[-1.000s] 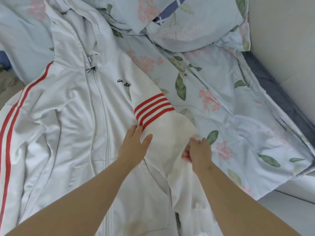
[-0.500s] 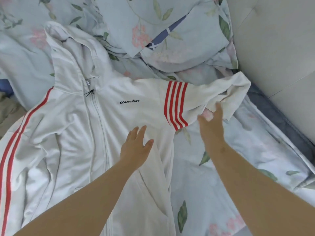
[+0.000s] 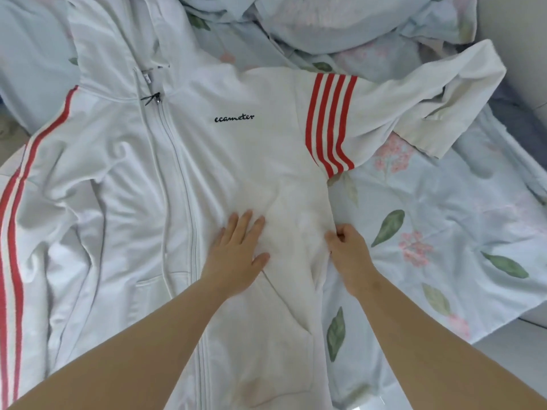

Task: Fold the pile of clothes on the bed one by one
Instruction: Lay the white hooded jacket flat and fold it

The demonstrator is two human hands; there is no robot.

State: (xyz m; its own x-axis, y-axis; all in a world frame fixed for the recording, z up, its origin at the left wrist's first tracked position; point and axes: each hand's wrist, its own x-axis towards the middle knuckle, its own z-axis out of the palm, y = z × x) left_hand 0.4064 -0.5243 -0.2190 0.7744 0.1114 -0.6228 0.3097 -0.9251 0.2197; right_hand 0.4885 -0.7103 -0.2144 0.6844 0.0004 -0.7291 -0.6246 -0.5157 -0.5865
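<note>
Presently the jacket (image 3: 236,161) lies front up on the sheet (image 3: 461,202), with its zip (image 3: 180,161) closed. The left hand (image 3: 236,255) rests flat on the jacket front beside the zip, palm down, fingers straight and slightly spread. The right hand (image 3: 349,255) is at the jacket's side edge below the armpit with its fingers curled. It appears to pinch that edge, though the fingertips are tucked out of view. The sleeve (image 3: 414,108) on that side extends away from the jacket, its cuff end bunched and folded over. The other sleeve (image 3: 35,202) runs off the frame. The hood (image 3: 118,39) is cut off at the top. The jacket's hem is hidden by both forearms and the lower frame edge. A pillow (image 3: 355,22) beyond the jacket is only partly in view.
</note>
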